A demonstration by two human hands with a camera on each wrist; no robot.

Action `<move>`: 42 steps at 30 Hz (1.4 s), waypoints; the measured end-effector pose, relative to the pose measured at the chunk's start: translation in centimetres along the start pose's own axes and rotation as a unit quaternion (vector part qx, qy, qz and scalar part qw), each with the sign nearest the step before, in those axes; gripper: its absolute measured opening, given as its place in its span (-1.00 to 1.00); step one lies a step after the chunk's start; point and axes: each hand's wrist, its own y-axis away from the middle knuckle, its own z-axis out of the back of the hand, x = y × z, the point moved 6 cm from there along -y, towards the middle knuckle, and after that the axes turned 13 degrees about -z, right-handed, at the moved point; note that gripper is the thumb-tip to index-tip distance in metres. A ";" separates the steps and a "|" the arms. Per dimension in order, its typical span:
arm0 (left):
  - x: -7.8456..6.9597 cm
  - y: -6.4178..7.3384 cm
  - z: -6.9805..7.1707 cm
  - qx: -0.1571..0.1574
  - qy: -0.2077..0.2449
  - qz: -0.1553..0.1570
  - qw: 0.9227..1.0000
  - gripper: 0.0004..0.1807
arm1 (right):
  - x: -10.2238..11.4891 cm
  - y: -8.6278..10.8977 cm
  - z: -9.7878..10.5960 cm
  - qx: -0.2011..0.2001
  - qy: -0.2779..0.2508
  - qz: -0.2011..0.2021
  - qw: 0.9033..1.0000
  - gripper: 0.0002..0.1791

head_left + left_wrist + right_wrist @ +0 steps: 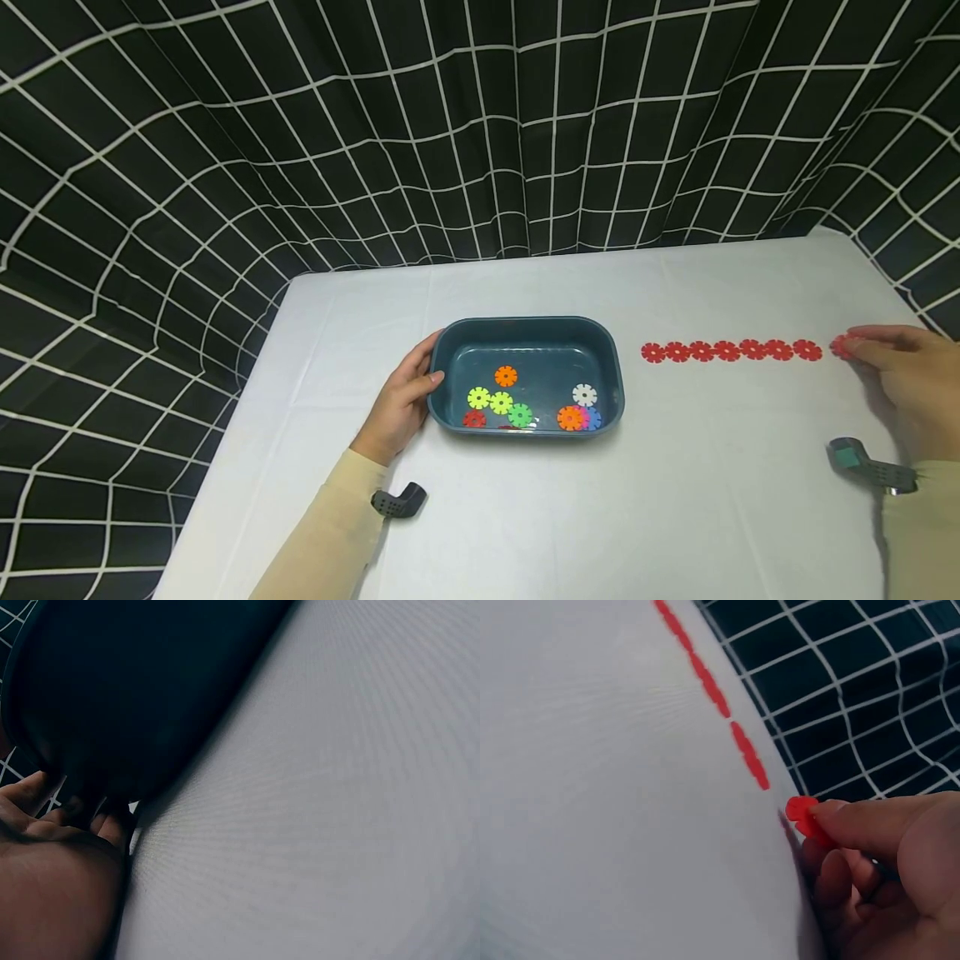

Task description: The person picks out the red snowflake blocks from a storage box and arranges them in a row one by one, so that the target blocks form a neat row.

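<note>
My left hand [401,400] grips the left end of a dark teal plastic tub [525,329], its thumb over the rim. In the left wrist view the fingers [112,829] curl against the tub's outer side. Inside lie several notched snowflake discs, among them an orange disc [506,376], a white disc [584,395] and a green disc [520,415]. At the far right my right hand [911,379] pinches a red snowflake disc [801,808] between thumb and fingers. That disc is just beyond the right end of a row of red discs [726,351].
A white cloth covers the table [600,517]. Black curtains with a white grid [487,133] hang behind and at both sides. The right hand is near the table's right edge. Each wrist carries a small dark camera mount [401,501].
</note>
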 end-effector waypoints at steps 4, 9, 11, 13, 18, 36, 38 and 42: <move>0.0 0.0 0.0 -0.002 -0.005 0.002 1.000 -0.32 | 0.5 0.9 -0.5 -0.025 0.088 0.013 0.996 -0.45; 0.0 0.0 0.1 -0.003 -0.006 0.001 1.000 -0.32 | 0.3 0.2 -0.7 -0.025 0.101 0.020 0.994 -0.38; 0.0 0.0 0.1 -0.002 -0.005 0.000 1.000 -0.32 | 0.3 0.0 -0.8 -0.023 0.104 0.020 0.994 -0.38; 0.0 0.0 0.1 -0.001 -0.006 -0.002 1.000 -0.33 | 0.3 -0.2 -1.0 -0.018 0.104 0.022 0.994 -0.36; 0.0 0.1 0.0 -0.001 -0.009 -0.001 1.000 -0.33 | 0.3 -0.3 -1.3 -0.008 0.103 0.028 0.994 -0.35; 0.0 0.0 0.0 0.001 -0.008 0.001 1.000 -0.34 | 0.6 0.0 -1.5 -0.018 0.128 0.069 0.989 -0.45; -0.1 0.0 0.0 0.000 -0.008 0.002 1.000 -0.34 | 0.6 0.1 -1.5 -0.017 0.123 0.064 0.990 -0.43; -0.1 0.1 0.0 0.000 -0.010 0.003 1.000 -0.33 | 0.9 0.4 -1.4 -0.022 0.111 0.046 0.992 -0.40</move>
